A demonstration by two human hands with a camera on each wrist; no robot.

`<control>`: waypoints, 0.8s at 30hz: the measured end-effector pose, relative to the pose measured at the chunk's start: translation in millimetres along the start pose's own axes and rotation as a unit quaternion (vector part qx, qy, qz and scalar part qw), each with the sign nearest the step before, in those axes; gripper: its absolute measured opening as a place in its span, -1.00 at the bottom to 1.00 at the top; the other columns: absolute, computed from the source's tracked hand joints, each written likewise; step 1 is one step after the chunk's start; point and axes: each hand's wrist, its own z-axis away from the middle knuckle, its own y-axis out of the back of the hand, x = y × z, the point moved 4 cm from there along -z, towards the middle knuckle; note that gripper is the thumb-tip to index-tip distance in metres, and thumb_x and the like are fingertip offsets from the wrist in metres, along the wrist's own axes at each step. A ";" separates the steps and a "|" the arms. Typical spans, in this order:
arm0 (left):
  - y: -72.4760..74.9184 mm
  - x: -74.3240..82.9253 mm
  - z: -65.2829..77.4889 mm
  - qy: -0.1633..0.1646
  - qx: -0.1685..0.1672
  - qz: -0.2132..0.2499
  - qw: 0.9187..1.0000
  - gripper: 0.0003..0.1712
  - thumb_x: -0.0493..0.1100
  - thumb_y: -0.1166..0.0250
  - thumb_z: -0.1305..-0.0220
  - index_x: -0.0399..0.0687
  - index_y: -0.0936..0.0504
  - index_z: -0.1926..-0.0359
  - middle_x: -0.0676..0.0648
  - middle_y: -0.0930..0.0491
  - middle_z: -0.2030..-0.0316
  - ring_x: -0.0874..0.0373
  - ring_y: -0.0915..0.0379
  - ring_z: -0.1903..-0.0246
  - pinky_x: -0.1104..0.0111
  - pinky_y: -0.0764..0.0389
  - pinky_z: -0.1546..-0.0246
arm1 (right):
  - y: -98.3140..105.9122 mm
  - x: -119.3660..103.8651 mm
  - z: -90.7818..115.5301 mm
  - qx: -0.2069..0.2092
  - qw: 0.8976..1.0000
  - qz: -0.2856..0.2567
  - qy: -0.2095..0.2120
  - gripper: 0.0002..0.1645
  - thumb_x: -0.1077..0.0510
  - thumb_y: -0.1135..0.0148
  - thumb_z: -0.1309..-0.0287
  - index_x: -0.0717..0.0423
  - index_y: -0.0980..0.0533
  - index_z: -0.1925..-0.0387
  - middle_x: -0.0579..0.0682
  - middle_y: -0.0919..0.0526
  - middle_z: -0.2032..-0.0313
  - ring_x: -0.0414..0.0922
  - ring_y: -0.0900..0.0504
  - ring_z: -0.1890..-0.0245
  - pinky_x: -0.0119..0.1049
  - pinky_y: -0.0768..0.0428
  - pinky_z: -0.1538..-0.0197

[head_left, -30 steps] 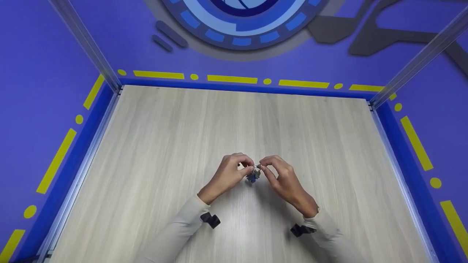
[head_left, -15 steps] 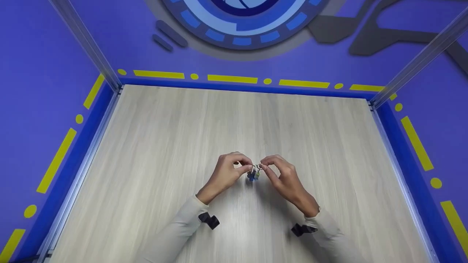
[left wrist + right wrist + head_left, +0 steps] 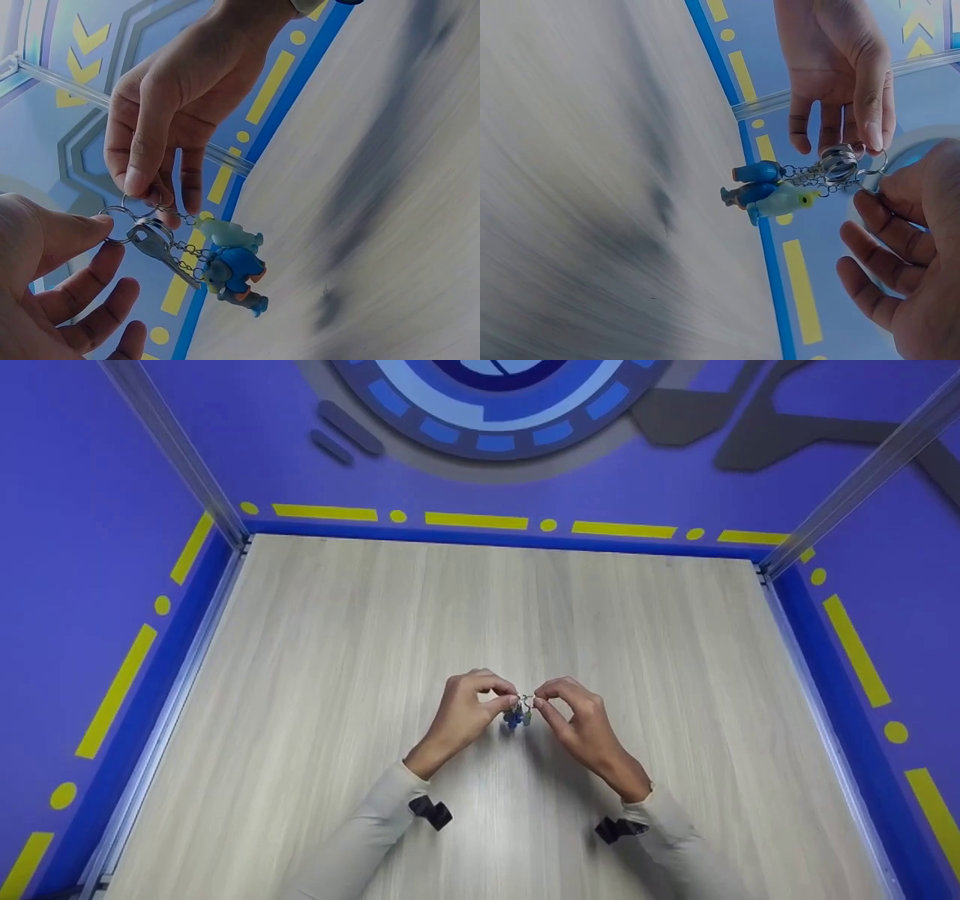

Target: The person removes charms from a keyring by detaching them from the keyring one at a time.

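Just above the table, my left hand [image 3: 466, 711] and right hand [image 3: 583, 720] face each other, thumb and fingers of each pinching a thin metal ring. In the left wrist view, the left fingers hold one key ring [image 3: 112, 238], and the right hand [image 3: 176, 105] pinches another ring beside it. A silver key [image 3: 152, 244] dangles from the linked rings. Short chains carry small figurines: a pale green one [image 3: 227, 232], a blue one [image 3: 238, 268] with orange parts, and a grey-blue one [image 3: 250, 301]. In the right wrist view, stacked rings [image 3: 838, 163] sit between both hands.
A pale wood-grain table [image 3: 480, 615] spreads around the hands. Blue walls [image 3: 337, 472] with yellow marks and metal corner posts [image 3: 180, 446] enclose it at the back and sides. A black device [image 3: 431, 811] is on the left sleeve, another black device [image 3: 621, 830] on the right.
My fingertips have drawn slightly apart, with a little more of the rings showing between them. The figurines have swung slightly left and turned. Both hands keep their pinch.
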 end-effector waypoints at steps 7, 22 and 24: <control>-0.9 -0.7 3.8 -0.001 0.007 0.006 1.000 -0.90 -0.36 -0.58 -0.30 -0.08 -0.90 0.26 0.11 -0.82 0.30 0.19 -0.69 0.21 0.09 -0.65 0.05 | -4.9 2.7 2.7 -0.011 1.000 -0.003 -0.014 -0.91 0.40 -0.44 -0.38 0.20 -0.72 0.18 0.03 -0.82 0.18 -0.02 -0.79 0.11 -0.07 -0.74 0.00; 1.7 -7.0 14.3 0.019 0.013 -0.008 1.000 -0.89 -0.33 -0.56 -0.34 -0.01 -0.89 0.24 0.19 -0.80 0.30 0.23 -0.67 0.19 0.31 -0.58 0.08 | -5.8 19.6 15.4 -0.005 1.000 0.011 -0.026 -0.88 0.43 -0.46 -0.33 0.20 -0.72 0.22 0.06 -0.81 0.23 0.01 -0.80 0.16 -0.11 -0.74 0.03; 4.2 -6.4 14.3 0.017 0.016 -0.005 1.000 -0.90 -0.33 -0.57 -0.34 -0.02 -0.90 0.24 0.18 -0.80 0.30 0.23 -0.68 0.19 0.32 -0.58 0.07 | -4.1 25.2 17.1 -0.003 0.999 0.013 -0.038 -0.90 0.42 -0.46 -0.34 0.21 -0.72 0.22 0.10 -0.82 0.23 0.02 -0.80 0.16 -0.11 -0.75 0.02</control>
